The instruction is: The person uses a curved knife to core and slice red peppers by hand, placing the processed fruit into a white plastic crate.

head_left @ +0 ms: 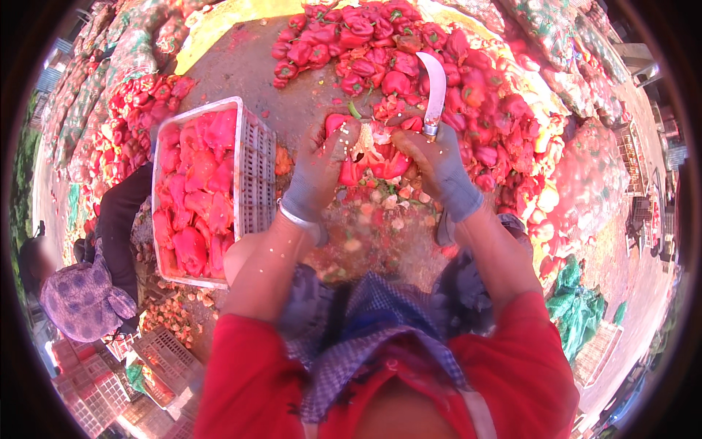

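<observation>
Both hands wear grey work gloves and meet in front of me over a torn-open red bell pepper (391,164). My left hand (318,164) is closed on its left part, beside the pale seed core (364,143). My right hand (441,164) grips a knife by its handle, and its thumb presses the pepper's right part. The knife's curved blade (436,84) points up and away from me. Loose pale seeds are scattered around the left glove. Just left of my hands stands a white plastic crate (256,172) filled with opened red peppers (194,194).
A large heap of red peppers (395,44) spreads ahead and to the right. Discarded cores and scraps (384,208) lie below my hands. Another person (88,296) sits at left beside more peppers. Full net sacks (585,175), a green bag (578,304) and stacked crates (91,388) surround the area.
</observation>
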Motion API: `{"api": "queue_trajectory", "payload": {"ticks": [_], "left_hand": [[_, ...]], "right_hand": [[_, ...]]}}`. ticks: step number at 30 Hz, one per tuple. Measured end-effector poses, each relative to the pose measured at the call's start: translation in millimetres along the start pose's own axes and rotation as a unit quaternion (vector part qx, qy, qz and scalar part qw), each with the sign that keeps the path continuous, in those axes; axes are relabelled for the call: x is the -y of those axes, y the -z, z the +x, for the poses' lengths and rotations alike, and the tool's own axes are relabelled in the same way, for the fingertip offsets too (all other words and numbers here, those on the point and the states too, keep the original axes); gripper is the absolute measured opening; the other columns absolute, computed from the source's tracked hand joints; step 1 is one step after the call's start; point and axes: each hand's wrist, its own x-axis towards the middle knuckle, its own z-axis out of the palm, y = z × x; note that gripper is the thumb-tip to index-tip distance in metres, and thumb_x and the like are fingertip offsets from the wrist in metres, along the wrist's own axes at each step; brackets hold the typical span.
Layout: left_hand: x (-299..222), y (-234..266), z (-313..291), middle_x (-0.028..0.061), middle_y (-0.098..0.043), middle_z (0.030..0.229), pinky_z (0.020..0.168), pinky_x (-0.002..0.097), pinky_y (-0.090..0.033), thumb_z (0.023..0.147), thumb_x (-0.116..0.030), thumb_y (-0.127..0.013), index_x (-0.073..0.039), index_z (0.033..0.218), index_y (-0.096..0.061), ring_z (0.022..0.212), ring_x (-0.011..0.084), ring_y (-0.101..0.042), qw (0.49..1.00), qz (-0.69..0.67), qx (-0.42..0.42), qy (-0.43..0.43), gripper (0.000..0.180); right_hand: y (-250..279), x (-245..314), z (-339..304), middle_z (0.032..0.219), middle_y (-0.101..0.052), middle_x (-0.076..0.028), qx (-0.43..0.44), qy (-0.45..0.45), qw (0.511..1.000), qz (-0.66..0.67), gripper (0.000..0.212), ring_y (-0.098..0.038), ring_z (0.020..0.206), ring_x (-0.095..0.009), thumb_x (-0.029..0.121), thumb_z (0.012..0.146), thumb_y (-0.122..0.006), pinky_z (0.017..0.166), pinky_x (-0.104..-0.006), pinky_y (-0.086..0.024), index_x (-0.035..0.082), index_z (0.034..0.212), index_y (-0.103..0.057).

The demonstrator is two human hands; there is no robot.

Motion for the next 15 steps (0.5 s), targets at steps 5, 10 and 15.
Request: {"api": "queue_trajectory", "payload": {"ticks": [5, 10, 15], "left_hand": [[1.8, 8.4, 4.2, 0.0075, -0.064, 0.1, 0.082, 0.0296, -0.054, 0.101, -0.031, -0.053, -0.004, 0.11, -0.057, 0.093, 0.0161, -0.065, 0.99, -0.135, -0.043, 0.015, 0.028], [2.2, 2.9, 8.4, 0.0025, -0.061, 0.094, 0.073, 0.0255, -0.052, 0.098, -0.036, -0.058, -0.006, 0.108, -0.058, 0.084, 0.0103, -0.062, 0.966, -0.216, -0.131, 0.056, 0.031], [7.9, 9.8, 6.2, 0.0049, -0.062, 0.087, 0.062, 0.027, -0.055, 0.098, -0.042, -0.056, -0.006, 0.102, -0.057, 0.072, 0.0122, -0.063, 0.984, -0.098, -0.138, 0.061, 0.036]], "right_hand": [[-4.5, -2.9, 4.4, 0.073, -0.064, -0.005, 0.059, 0.058, 0.996, -0.032, 0.029, -0.056, 0.048, -0.008, 0.01, 0.085, -0.07, 0.038, -0.023, -0.042, 0.0, 0.111, -0.06], [-4.4, -3.3, 4.7, 0.089, -0.069, -0.01, 0.102, 0.063, 0.987, -0.104, 0.037, -0.064, 0.072, -0.013, 0.009, 0.081, -0.07, 0.061, -0.0292, -0.052, 0.001, 0.117, -0.061], [-3.6, -10.0, 8.4, 0.11, -0.065, -0.018, 0.026, 0.273, 0.814, -0.512, 0.045, -0.065, 0.097, -0.032, 0.019, 0.079, -0.072, 0.077, -0.0428, -0.053, 0.009, 0.121, -0.061]]}}
